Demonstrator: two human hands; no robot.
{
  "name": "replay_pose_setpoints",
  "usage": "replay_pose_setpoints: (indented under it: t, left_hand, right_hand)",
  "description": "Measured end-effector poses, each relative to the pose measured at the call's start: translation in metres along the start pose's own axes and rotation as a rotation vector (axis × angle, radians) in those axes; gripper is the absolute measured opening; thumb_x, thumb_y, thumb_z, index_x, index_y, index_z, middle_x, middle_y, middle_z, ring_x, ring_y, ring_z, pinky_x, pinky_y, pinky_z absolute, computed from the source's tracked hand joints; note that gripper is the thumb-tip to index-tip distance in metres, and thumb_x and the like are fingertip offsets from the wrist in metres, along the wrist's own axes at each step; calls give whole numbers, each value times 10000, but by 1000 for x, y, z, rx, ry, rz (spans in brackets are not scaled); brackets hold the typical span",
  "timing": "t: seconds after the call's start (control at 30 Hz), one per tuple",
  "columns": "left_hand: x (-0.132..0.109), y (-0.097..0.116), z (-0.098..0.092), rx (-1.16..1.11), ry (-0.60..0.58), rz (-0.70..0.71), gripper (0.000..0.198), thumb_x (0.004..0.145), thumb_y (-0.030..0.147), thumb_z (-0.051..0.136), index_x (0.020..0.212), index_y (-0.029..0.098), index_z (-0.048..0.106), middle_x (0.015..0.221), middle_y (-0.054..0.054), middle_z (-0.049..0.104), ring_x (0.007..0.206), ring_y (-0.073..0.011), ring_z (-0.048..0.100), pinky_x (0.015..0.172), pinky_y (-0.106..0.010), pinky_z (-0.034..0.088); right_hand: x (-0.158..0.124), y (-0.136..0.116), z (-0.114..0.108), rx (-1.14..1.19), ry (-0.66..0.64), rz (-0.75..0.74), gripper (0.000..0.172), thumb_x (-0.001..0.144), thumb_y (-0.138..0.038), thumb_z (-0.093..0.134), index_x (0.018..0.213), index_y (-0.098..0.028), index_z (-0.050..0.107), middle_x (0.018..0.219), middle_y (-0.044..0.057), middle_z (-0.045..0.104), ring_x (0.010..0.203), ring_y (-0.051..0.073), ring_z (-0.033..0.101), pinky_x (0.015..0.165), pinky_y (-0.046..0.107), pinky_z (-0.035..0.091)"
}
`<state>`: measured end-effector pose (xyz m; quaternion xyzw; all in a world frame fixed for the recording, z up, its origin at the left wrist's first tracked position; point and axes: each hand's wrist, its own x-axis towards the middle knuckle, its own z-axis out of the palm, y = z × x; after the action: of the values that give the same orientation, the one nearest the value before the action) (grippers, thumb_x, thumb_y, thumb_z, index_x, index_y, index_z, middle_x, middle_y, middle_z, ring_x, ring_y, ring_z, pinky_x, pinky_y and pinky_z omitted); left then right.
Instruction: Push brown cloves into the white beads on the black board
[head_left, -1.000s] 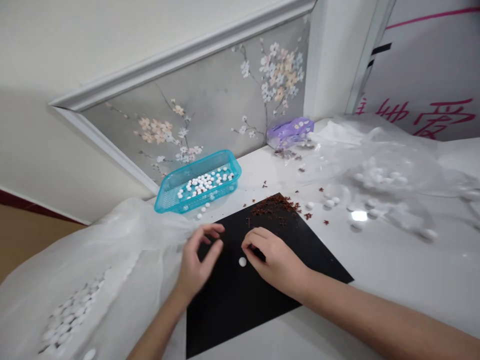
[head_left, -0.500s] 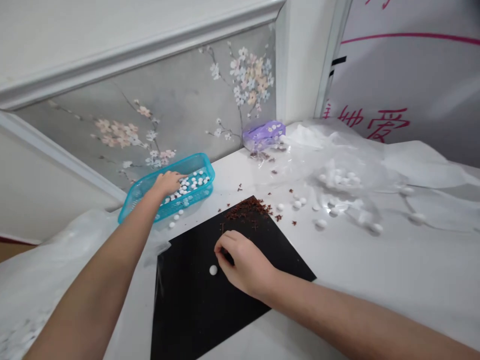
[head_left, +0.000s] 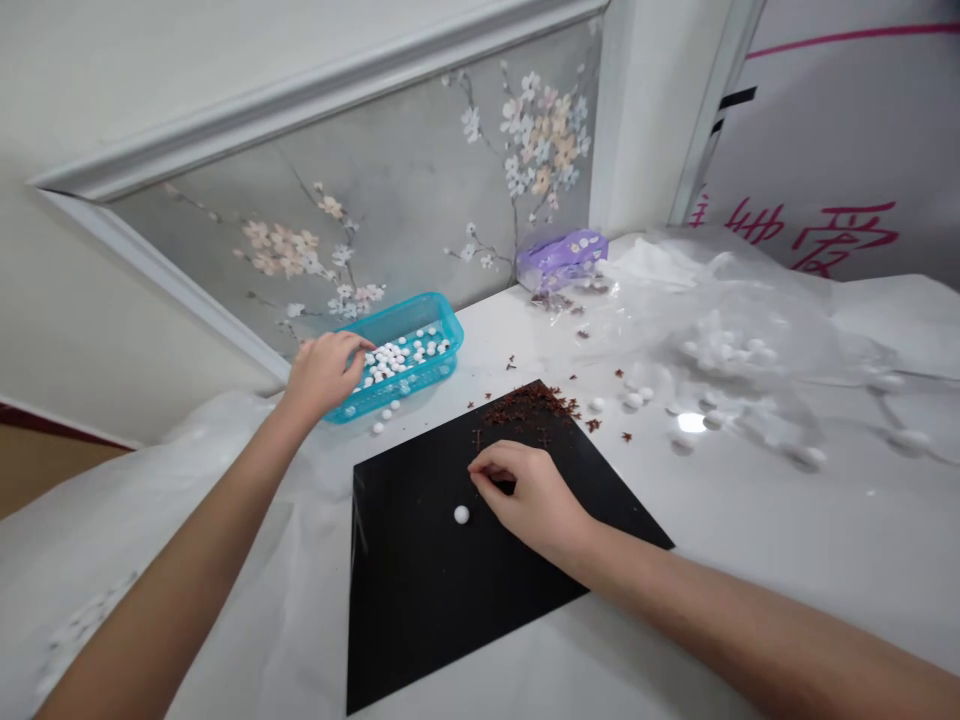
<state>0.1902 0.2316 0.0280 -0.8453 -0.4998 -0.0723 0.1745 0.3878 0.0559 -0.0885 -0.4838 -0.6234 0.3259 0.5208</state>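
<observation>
My left hand [head_left: 322, 372] is over the left end of a turquoise plastic basket [head_left: 450, 340], its thumb and fingers apart, with nothing visible between them. Small white balls [head_left: 386, 360] lie heaped on the basket floor. Above a black square mat [head_left: 420, 600], my right hand [head_left: 532, 500] holds its thumb and fingertips pinched together. Whatever is between those tips is too small to make out. A single white ball [head_left: 461, 515] rests on the mat, just left of my right hand. At the mat's far corner is a pile of small reddish-brown star-shaped pieces [head_left: 532, 402].
Clear plastic bags [head_left: 720, 300] with white balls spread over the white table at the right. A purple packet [head_left: 566, 258] leans by the wall at the back. Loose balls [head_left: 634, 400] and brown bits lie beyond the mat. Plastic sheeting [head_left: 187, 460] covers the left side.
My left hand has drawn back from among the balls to the basket's left end and its fingers have curled. My right hand stays pinched above the mat. The whole view has shifted.
</observation>
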Motion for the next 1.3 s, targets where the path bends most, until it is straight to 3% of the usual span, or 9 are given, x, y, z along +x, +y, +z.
replay_pose_setpoints:
  t: [0.1,0.2,0.33,0.43,0.6,0.7,0.87,1.3]
  left_hand:
    - [-21,19,-11,-127,71,14,270,852,251,379,910,189,636,987,-59,668,935,-236,588,826,-349,414]
    - [-62,53,-17,-379,135,44,244,873,296,403,923,186,615,918,-49,664,867,-201,596,795,-316,430]
    - [-126,98,-5,-576,1,-25,175,852,286,482,961,208,594,906,-23,640,786,-157,579,741,-287,452]
    - [-153,114,10,-665,-64,-107,248,781,334,601,999,218,590,900,-17,621,718,-142,549,677,-279,461]
    - [-160,116,22,-836,-133,-148,211,725,408,663,846,236,667,875,-16,617,719,-139,559,624,-259,454]
    - [-161,118,21,-843,-110,-130,156,742,387,653,763,237,687,844,-18,627,786,-158,581,680,-276,456]
    - [-165,120,21,-815,-33,-81,127,765,346,640,741,228,681,806,-15,642,776,-162,576,724,-303,459]
    - [-166,120,24,-873,-59,-101,112,749,336,662,735,228,685,793,-9,628,774,-155,578,713,-295,456]
  right_hand:
    - [1,0,-1,24,28,29,176,749,-64,521,777,-173,656,769,34,666,666,131,634,611,244,525]
    - [2,1,-1,27,47,10,205,754,-62,513,810,-184,668,764,28,678,657,131,637,614,249,519]
    - [1,-1,-2,37,27,32,178,759,-81,522,846,-177,643,777,23,684,669,122,633,636,234,509]
    - [-2,-4,-6,-45,18,14,140,746,-104,544,855,-174,597,726,2,659,578,101,572,561,210,464]
    - [-6,-10,-10,-115,-80,-15,229,761,-129,539,978,-199,520,730,-30,644,484,77,491,510,197,397]
    - [-9,-12,-10,-131,-159,-22,252,765,-125,530,999,-210,486,726,-45,637,443,64,459,486,189,371]
    - [-12,-10,-7,-168,-267,-67,245,764,-108,517,972,-221,453,656,-70,576,445,63,444,485,175,358]
    - [-10,-14,-13,-61,-412,-43,260,759,-79,486,930,-228,359,734,-51,622,465,67,458,457,173,344]
